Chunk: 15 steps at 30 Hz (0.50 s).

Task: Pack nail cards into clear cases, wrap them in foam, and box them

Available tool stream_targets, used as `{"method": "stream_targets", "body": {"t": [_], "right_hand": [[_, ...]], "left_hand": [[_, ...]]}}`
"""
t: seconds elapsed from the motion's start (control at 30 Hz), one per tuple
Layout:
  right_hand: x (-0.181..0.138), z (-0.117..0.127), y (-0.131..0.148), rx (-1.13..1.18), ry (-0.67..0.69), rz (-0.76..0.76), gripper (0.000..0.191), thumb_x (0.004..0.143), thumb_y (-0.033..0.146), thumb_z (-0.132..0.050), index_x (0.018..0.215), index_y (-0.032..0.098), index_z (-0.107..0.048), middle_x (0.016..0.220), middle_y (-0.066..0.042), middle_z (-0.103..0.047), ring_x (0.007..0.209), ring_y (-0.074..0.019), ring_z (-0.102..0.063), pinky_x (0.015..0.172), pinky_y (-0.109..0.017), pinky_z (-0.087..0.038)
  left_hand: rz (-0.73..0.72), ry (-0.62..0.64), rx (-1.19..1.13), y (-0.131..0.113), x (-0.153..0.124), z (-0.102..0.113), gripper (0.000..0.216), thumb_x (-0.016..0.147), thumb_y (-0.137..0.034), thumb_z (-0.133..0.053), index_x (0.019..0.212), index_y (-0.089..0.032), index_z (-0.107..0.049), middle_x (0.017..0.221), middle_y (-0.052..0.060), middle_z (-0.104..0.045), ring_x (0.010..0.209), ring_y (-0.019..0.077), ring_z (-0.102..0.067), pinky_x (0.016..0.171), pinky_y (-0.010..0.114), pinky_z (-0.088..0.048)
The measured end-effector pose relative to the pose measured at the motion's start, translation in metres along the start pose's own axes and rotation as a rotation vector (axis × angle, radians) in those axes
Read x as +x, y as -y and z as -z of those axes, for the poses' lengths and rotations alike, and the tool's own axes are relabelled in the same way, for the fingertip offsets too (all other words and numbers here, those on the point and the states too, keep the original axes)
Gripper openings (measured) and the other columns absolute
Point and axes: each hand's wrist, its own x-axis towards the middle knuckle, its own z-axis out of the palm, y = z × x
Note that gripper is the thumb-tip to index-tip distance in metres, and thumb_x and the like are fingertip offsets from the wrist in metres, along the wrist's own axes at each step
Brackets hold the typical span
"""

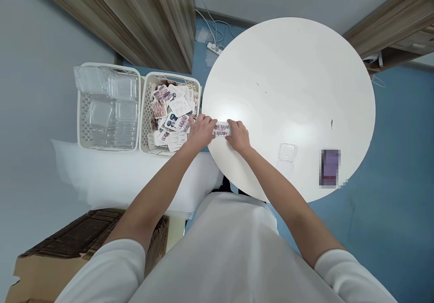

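Note:
A small card of press-on nails, with rows of purple and silvery nails, is held at the left edge of the round white table. My left hand is closed on its left end, between the table and the basket of cards. At the card's right end, my right hand grips with thumb and fingers. Over to the right, a clear plastic case lies unfolded on the table. Many similar nail cards fill the nearer white basket.
Left of that, another white basket holds clear plastic cases. A blurred purple item lies near the table's right front edge. Flattened cardboard is at lower left; a power strip lies on the floor behind.

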Motion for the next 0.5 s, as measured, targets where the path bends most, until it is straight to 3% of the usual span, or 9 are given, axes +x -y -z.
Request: {"method": "stream_targets", "body": {"t": [0.27, 0.5], "right_hand": [[-0.009, -0.007, -0.002, 0.123, -0.081, 0.058, 0.052, 0.072, 0.014, -0.052, 0.121, 0.020, -0.038, 0.103, -0.006, -0.054, 0.092, -0.0211, -0.047, 0.083, -0.038, -0.036], [-0.033, -0.003, -0.011, 0.221, -0.088, 0.112, 0.061, 0.071, 0.017, -0.052, 0.128, 0.019, -0.030, 0.107, -0.007, -0.051, 0.097, -0.0226, -0.045, 0.084, -0.038, -0.039]], "left_hand": [[-0.007, -0.036, 0.007, -0.004, -0.010, -0.006, 0.051, 0.073, -0.022, -0.055, 0.122, -0.024, -0.041, 0.098, 0.010, -0.059, 0.107, 0.0295, -0.036, 0.093, 0.053, -0.009], [-0.031, -0.062, 0.017, -0.019, -0.027, -0.001, 0.060, 0.069, -0.025, -0.058, 0.125, -0.022, -0.038, 0.107, 0.010, -0.056, 0.109, 0.0296, -0.036, 0.094, 0.052, -0.010]]}}
